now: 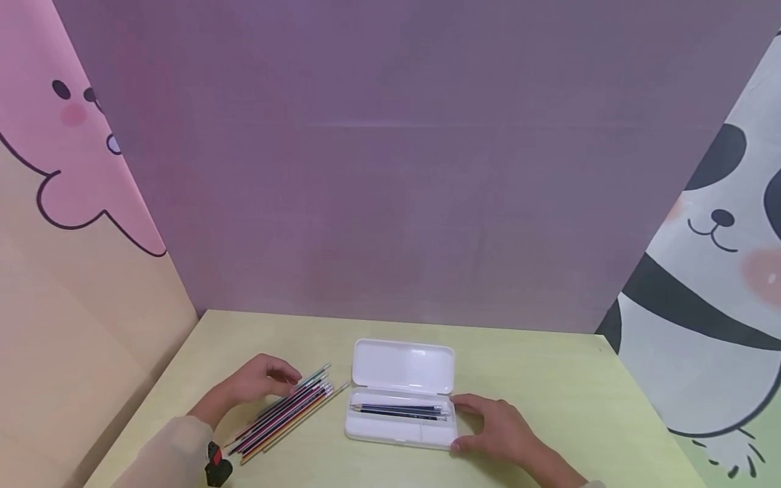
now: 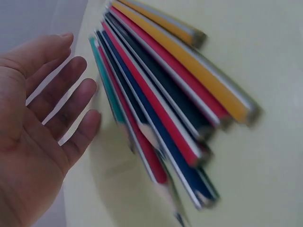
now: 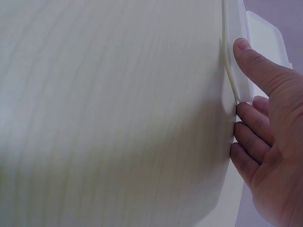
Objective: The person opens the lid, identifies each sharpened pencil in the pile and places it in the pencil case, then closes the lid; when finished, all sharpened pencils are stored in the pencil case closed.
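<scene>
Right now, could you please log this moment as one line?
left hand: open, beside coloured pencils | right hand: steadying open pencil case | case: two pencils inside

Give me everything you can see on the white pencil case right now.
The white pencil case looks like smooth plastic, with rounded corners. It lies open and flat on the yellow-green table, lid folded back toward the wall. The tray has a long compartment holding a few dark blue pens lying lengthwise, and bare smaller compartments in front. The right hand touches its right end, fingers against the edge.
</scene>
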Tool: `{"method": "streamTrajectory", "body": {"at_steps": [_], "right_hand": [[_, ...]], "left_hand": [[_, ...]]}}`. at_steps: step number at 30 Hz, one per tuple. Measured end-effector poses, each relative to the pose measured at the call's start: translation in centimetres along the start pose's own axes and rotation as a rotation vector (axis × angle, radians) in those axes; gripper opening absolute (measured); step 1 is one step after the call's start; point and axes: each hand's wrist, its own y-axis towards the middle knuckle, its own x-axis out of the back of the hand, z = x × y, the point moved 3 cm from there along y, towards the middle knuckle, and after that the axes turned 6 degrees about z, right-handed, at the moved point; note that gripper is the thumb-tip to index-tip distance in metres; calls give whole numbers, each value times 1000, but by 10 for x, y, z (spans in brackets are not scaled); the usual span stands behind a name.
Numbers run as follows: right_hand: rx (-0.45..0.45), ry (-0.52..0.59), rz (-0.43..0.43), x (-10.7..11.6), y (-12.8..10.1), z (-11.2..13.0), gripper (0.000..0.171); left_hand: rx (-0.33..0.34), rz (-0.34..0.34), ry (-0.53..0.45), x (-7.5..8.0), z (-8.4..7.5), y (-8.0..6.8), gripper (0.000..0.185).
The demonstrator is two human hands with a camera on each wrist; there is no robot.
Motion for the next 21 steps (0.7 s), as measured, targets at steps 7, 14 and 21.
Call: {"method": "streamTrajectory", "body": {"at_steps": [7, 14, 21], "right_hand": [[0, -9, -5, -1, -1, -2, 82], [13, -14, -5, -1, -1, -2, 82], [14, 4, 2, 0, -1, -1, 82]], "left_hand": [[5, 3, -67, -2, 9, -8, 30], [-3, -5, -78, -3, 14, -6, 29], [1, -41, 10, -3, 14, -3, 25]]}}
